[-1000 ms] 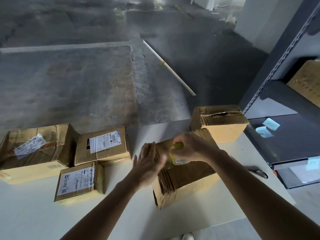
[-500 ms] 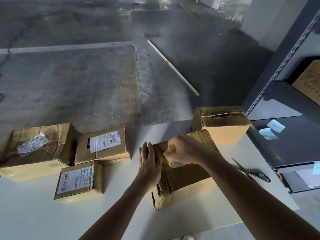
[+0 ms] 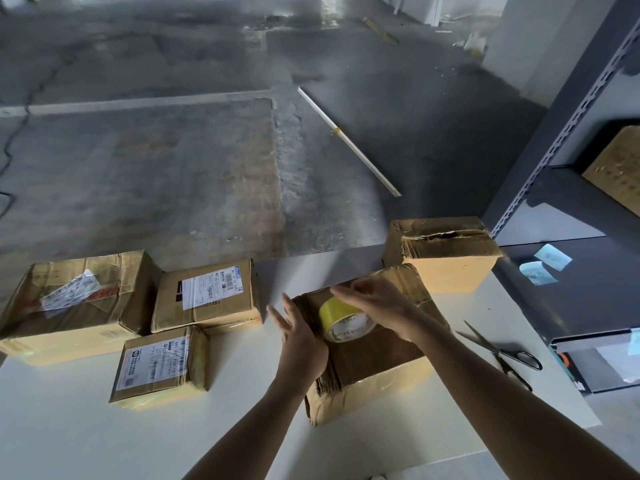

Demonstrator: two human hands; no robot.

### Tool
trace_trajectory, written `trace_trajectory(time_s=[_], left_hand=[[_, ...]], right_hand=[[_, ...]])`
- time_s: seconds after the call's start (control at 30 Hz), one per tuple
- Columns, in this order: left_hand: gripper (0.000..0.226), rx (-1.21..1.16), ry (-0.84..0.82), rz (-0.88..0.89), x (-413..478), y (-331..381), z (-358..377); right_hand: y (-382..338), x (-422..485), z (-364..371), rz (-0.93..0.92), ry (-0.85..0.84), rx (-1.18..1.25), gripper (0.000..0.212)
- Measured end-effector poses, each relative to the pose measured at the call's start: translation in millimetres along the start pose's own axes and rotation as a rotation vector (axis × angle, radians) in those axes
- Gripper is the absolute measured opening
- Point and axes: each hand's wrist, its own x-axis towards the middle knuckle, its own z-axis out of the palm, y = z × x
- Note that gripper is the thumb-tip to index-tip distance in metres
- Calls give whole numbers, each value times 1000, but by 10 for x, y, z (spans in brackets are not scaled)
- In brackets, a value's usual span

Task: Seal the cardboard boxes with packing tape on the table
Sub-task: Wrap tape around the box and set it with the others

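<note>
More exposed now, round yellow tape roll [image 3: 341,322] on creased brown cardboard box [image 3: 374,362]; right grip [image 3: 377,306] clasps it; left grip [image 3: 301,336] spread flat

Yellow tape roll [image 3: 337,315] on edge atop the creased brown box [image 3: 374,362] — box flat on the white table [image 3: 104,438]

Your tape [image 3: 341,318]: yellow, with dark print on the white core face. Near box [image 3: 374,358]: tan sides, darker brown top. Far box [image 3: 450,271] and left box [image 3: 79,306]: tan. Mid box [image 3: 207,292] and front box [image 3: 156,362]: tan, with white labels and black barcodes. Tabletop [image 3: 104,445]: white. Scissors [image 3: 512,358]: black handles. Shelf [image 3: 588,299]: dark grey, with two pale blue slips [image 3: 538,272]. Floor [image 3: 173,168]: mottled grey with a white stripe [image 3: 138,102].
</note>
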Motion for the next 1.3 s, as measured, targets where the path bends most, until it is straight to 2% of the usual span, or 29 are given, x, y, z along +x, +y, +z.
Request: trace_trajectory(time_s=[0.1, 0.2, 0.3, 0.4, 0.6, 0.7, 0.8, 1.0, 1.2, 1.3], left_hand=[[91, -131, -19, -51, 17, -57, 8], [88, -98, -31, -69, 44, -88, 17], [85, -79, -34, -62, 49, -98, 17], [83, -75, -41, -54, 35, -93, 2], [82, -81, -15, -33, 48, -88, -8], [81, -71, -14, -28, 44, -80, 17], [79, -40, -15, -18, 71, -98, 3], [71, 185, -3, 88, 202, -182, -254], [63, 267, 44, 256, 307, -306, -349], [63, 466, 93, 331, 280, -312, -281]], right_hand=[[120, -105, 27, 110, 68, 378, 50], [132, -103, 95, 117, 66, 397, 40], [134, -56, 95, 115, 73, 424, 47], [155, -14, 82, 54, 90, 299, 50], [127, 64, -354, -84, 156, -259, 49], [123, -47, -592, -87, 133, -399, 41], [102, -117, -594, -75, 136, -427, 37], [63, -130, -432, -41, 111, -410, 46], [172, -116, -208, -52, 92, -339, 44], [206, -140, -254, -63, 93, -319, 46]])
